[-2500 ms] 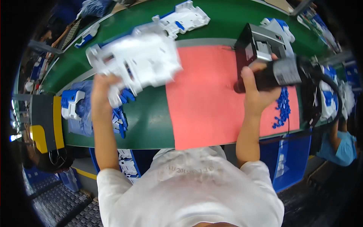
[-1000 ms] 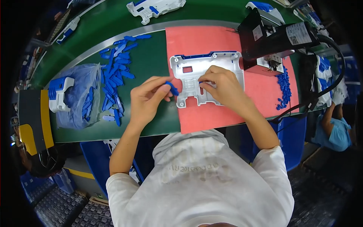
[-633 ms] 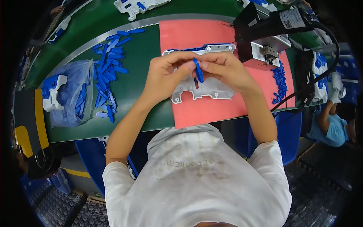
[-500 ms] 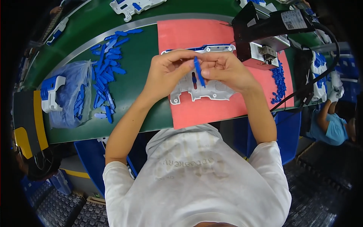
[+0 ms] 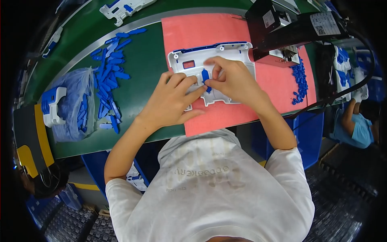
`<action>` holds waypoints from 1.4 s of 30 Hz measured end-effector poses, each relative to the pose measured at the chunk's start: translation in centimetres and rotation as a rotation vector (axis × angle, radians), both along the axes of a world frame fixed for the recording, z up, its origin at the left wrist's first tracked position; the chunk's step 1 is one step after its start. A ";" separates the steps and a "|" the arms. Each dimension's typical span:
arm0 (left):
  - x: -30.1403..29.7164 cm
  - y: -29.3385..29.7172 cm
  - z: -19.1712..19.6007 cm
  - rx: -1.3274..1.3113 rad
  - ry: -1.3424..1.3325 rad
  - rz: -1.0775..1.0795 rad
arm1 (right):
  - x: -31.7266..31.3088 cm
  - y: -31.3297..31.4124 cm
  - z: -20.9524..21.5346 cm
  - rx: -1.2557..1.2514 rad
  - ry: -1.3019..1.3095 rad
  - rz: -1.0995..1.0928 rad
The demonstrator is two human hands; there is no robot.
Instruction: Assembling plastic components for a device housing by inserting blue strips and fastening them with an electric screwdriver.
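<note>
the hands over a white shell. the left hand (image 5: 173,97) lies across the near left part of the shell (image 5: 200,58), fingers spread and thumb held apart, probably to steady it. the right hand (image 5: 238,78) bends thumb and forefinger about a blue strip (image 5: 205,76); whether it pinches the strip or only touches it cannot be told. the strip lies within the shell, between the hands. the shell rests hollow side up, which leaves its inside within reach of both hands; the pink mat (image 5: 225,117) beneath presumably guards its outer face. left of the left hand, a pile of strips (image 5: 107,76) lies loose on the green surface (image 5: 141,76), seemingly kept near for easy picking, with a plastic bag (image 5: 74,125) beyond it. right of the right hand lie small blue bits (image 5: 298,82), apparently kept apart by kind; a black tool (image 5: 300,30) sits beyond that hand.
</note>
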State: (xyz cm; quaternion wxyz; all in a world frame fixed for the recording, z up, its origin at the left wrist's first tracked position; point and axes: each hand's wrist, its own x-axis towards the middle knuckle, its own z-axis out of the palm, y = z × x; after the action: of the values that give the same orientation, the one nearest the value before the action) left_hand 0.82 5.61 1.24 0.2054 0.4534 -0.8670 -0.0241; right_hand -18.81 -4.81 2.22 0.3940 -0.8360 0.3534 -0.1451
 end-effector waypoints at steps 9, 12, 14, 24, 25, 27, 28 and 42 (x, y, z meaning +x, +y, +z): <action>0.0 -0.5 -1.7 -0.010 0.108 -0.054 | 0.1 0.4 0.2 -0.157 -0.121 0.005; 0.0 -0.5 -1.6 -0.010 0.107 -0.049 | 0.5 -0.3 -0.9 -0.295 -0.113 0.065; 0.0 -0.4 -1.9 -0.010 0.145 -0.040 | 0.4 -0.4 -0.8 -0.106 -0.143 0.009; -0.2 -0.2 -1.8 0.010 0.120 0.002 | 0.3 0.2 -0.1 -0.132 -0.069 -0.009; -0.1 -0.4 -1.9 0.030 0.133 -0.005 | -0.2 0.8 0.3 -0.197 -0.275 -0.138; 0.1 -0.5 -2.0 0.048 0.148 -0.007 | -2.4 0.8 0.5 -0.451 -0.619 -0.408; -0.2 -0.8 -1.9 0.035 0.140 -0.013 | -4.2 0.6 0.4 -0.647 -0.750 -0.563; -1.2 -1.9 -2.0 0.025 0.175 0.029 | -8.8 -8.0 6.5 -0.680 -1.346 -0.383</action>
State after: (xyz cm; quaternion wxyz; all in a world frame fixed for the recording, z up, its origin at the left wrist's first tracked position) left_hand -0.35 3.69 -0.76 0.2751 0.4647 -0.8386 -0.0715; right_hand -27.64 -12.81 8.72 0.2138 -0.5673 0.1127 -0.7873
